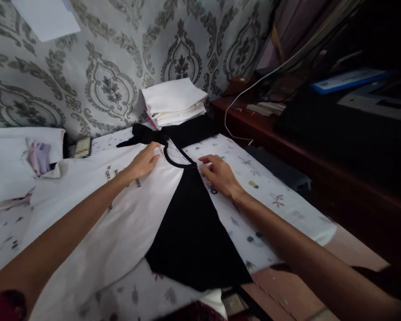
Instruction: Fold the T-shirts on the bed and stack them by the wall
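A white T-shirt (147, 200) with black raglan sleeves lies spread out flat, its black-trimmed collar (177, 164) pointing right and small printed words on its chest. My left hand (146, 161) rests on the white cloth just left of the collar, fingers loosely bent and apart, gripping nothing that I can see. On the collar's other side is my right hand (218, 175), its fingers half curled and spread, close to the shoulder seam over the patterned sheet. The near black sleeve (200, 236) stretches toward me; the far black sleeve (190, 130) reaches toward the wall.
A stack of folded white cloth (173, 100) stands against the patterned wall. More folded clothes (10, 165) lie at left, near a small blurred item (83, 147). A dark red wooden table (270, 133) flanks the right side, with a white cable (245, 91) hanging over it.
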### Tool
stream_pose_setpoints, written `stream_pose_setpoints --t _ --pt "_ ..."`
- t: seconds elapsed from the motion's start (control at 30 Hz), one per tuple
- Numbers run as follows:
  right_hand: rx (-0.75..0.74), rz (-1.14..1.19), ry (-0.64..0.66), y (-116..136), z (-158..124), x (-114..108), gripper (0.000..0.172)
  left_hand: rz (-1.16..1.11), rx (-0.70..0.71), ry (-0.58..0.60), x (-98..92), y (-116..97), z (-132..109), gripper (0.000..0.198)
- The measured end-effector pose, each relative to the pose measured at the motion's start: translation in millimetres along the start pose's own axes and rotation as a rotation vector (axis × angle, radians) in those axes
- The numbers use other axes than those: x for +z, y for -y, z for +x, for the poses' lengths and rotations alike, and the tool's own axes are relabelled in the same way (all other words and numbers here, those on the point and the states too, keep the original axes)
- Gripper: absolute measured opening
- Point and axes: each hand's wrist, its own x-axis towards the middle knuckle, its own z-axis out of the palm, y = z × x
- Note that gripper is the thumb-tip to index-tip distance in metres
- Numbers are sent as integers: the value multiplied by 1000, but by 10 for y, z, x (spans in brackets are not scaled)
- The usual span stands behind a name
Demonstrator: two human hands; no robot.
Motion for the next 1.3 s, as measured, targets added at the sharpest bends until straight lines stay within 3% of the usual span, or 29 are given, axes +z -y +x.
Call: stream_pose_setpoints --t 0.13,0.2,0.37,0.47,0.6,0.7,0.8,0.9,1.03,1.1,1.2,1.3 --pt "-46 -171 133 97 -699 -219 28 17 182 131 -80 -484 -862 32" --pt "-54 -229 172 158 -1088 -282 30 8 234 185 -71 -674 -1171 29" --pt "-29 -189 194 303 -1727 -287 29 -43 273 226 30 -815 -1455 29" --pt "93 115 189 433 -1853 -297 31 -104 309 209 29 -870 -1522 26" --pt "422 795 261 619 -1899 -346 33 -118 337 181 46 -1164 -1836 29" --pt "597 1074 298 674 -1902 -358 39 111 371 115 182 -1415 -2119 54" --pt "682 1153 274 663 -1894 -346 39 373 367 63 302 -1546 -2229 52" --pt "721 1156 213 629 -1904 -332 39 427 336 124 271 -1573 -2192 48" --pt "758 1009 111 529 -1960 -324 46 187 322 209 131 -1551 -2200 48" --pt "757 864 108 456 -1985 -324 51 89 392 234 91 -1484 -2278 48" --pt "743 682 166 371 -1999 -326 58 123 525 205 33 -1248 -2477 40" --pt "748 628 165 372 -1994 -322 61 294 476 138 -99 -886 -2778 28"
